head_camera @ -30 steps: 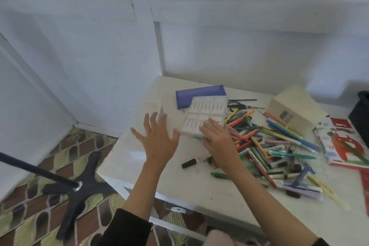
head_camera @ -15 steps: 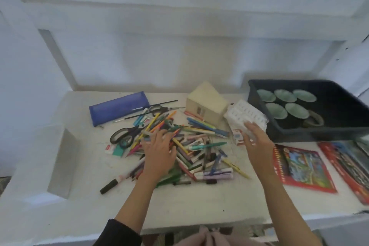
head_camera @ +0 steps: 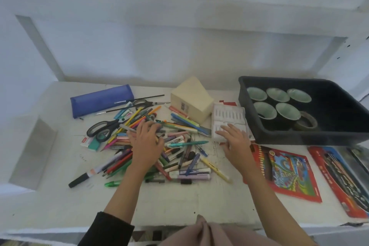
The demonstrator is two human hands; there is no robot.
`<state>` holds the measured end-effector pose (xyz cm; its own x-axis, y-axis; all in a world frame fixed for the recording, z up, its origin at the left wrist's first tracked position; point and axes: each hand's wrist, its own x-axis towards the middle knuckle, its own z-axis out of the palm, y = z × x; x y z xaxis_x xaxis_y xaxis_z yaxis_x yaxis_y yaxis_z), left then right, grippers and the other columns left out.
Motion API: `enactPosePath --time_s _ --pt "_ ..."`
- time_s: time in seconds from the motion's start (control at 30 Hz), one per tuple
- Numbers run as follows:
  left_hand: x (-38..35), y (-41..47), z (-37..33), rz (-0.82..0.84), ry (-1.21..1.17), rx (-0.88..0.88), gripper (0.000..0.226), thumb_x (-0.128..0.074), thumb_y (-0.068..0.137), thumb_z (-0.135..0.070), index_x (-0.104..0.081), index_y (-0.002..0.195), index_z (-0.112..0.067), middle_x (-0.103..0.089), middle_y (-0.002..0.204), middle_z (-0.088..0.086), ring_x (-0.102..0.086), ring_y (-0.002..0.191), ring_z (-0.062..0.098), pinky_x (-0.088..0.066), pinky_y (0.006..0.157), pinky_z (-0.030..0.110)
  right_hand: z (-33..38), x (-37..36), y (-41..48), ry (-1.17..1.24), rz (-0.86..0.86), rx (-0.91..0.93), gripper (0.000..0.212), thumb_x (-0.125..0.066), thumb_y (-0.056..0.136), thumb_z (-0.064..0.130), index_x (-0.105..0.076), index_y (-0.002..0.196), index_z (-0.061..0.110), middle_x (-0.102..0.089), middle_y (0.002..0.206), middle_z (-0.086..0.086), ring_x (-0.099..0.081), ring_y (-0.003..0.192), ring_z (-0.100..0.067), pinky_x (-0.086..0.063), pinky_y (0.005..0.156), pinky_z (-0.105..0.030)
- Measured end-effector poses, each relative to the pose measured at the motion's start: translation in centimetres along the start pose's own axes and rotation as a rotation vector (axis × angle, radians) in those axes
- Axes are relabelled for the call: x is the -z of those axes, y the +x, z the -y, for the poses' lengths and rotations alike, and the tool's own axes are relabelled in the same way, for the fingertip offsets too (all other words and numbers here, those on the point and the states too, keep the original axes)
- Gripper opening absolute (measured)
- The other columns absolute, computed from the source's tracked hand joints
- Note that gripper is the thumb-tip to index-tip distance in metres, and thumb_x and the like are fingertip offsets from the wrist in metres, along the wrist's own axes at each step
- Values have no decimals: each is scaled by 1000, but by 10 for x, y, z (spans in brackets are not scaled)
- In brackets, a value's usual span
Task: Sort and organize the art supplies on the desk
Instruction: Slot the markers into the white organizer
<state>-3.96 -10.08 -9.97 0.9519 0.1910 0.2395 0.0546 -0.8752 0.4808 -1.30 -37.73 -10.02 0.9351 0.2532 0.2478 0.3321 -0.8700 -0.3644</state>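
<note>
A jumbled pile of pens, markers and coloured pencils (head_camera: 179,158) covers the middle of the white desk (head_camera: 179,201). My left hand (head_camera: 146,142) rests on top of this pile, fingers spread over the pens. A white plastic paint palette (head_camera: 228,116) lies flat between a cream box (head_camera: 191,100) and a black bin (head_camera: 299,138). My right hand (head_camera: 234,142) lies on the palette's near edge with straight fingers. Black scissors (head_camera: 103,128) and a blue pencil case (head_camera: 101,102) sit left of the pile.
The black bin holds several green-lined cups (head_camera: 287,111) and a tape roll (head_camera: 306,121). Two red coloured-pencil packs (head_camera: 287,171) (head_camera: 339,177) lie at the right front. A black marker (head_camera: 79,179) lies apart at the left. The desk has a square recess (head_camera: 34,146) at its left end.
My right hand carried the white palette from the left of the desk to the right and set it down flat beside the black bin. My left hand settled on the pen pile.
</note>
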Motion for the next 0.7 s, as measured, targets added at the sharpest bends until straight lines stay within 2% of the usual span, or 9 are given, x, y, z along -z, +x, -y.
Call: enactPosePath --time_s 0.1,0.17,0.27,0.4,0.57,0.7 --pt "13 -2 10 -62 23 20 36 -60 85 -17 -58 121 -21 -48 131 2 -34 133 24 -10 108 67 26 -10 18 58 -30 132 47 -59 79 -8 -62 118 17 -56 130 -4 -43 130 -24 -35 106 -52" --pt "29 -4 22 -81 50 107 38 -58 86 -17 -56 124 -22 -45 138 2 -27 139 23 -5 110 65 51 -22 31 92 -29 241 46 -62 77 -7 -64 117 15 -58 128 -5 -47 126 -25 -37 106 -47" --pt "62 -9 53 -165 106 218 42 -59 84 -16 -56 125 -22 -43 140 1 -22 142 23 -1 110 64 98 -44 48 181 9 381 44 -63 74 -8 -66 112 14 -62 123 -6 -52 121 -28 -41 101 -51" --pt "107 -17 104 -263 204 320 41 -62 82 -18 -56 123 -20 -41 140 6 -20 141 26 -4 105 70 160 -73 63 234 51 501 37 -56 75 -3 -69 105 13 -65 115 -7 -55 114 -32 -45 96 -51" --pt "157 -26 176 -145 415 516 61 -55 85 -37 -33 140 -25 -13 153 8 4 145 28 1 103 74 256 -107 61 361 134 574 33 -55 74 -4 -71 99 9 -66 114 -9 -55 112 -31 -35 103 -31" --pt "178 -30 222 -20 448 649 80 -52 83 -51 -10 148 -30 0 157 11 5 144 38 -2 104 74 320 -154 48 453 306 635 37 -54 74 -11 -69 102 8 -61 121 -14 -51 120 -33 -34 102 -34"
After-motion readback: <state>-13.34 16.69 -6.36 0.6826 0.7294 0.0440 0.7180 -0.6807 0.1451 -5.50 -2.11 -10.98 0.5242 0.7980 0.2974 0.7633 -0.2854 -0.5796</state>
